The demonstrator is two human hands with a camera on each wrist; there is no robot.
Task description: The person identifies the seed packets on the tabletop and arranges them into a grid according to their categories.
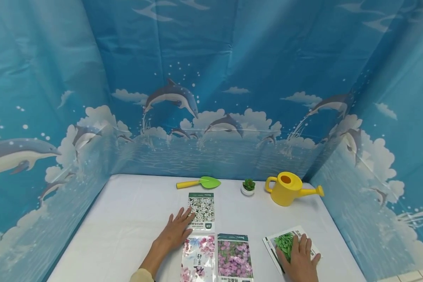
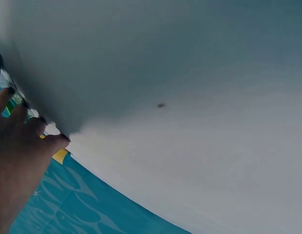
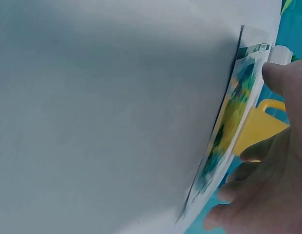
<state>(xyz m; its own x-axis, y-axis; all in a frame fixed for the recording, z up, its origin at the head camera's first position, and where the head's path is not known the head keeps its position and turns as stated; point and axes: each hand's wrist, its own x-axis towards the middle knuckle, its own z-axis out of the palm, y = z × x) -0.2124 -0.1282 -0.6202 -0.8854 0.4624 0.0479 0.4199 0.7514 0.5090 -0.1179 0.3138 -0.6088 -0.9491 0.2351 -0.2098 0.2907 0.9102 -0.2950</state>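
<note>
My left hand (image 1: 178, 230) rests with its fingers spread, fingertips on the left edge of a seed packet picturing white flowers (image 1: 203, 209). Below that packet, a pink-blossom packet (image 1: 198, 258) lies beside a purple-flower packet (image 1: 234, 256). On the right, my right hand (image 1: 299, 258) lies spread over a small stack of packets; the top one shows green leaves (image 1: 284, 244). Part of the stack is hidden under the palm. In the right wrist view a packet with a green and yellow picture (image 3: 234, 112) appears edge-on, with thumb and fingers apart along it.
At the back of the white table (image 1: 127, 207) lie a toy trowel (image 1: 208, 182) with a yellow handle and a small potted succulent (image 1: 248, 188). A yellow watering can (image 1: 285, 190) stands at the back right. Blue dolphin-print curtains (image 1: 211, 98) enclose the back and sides.
</note>
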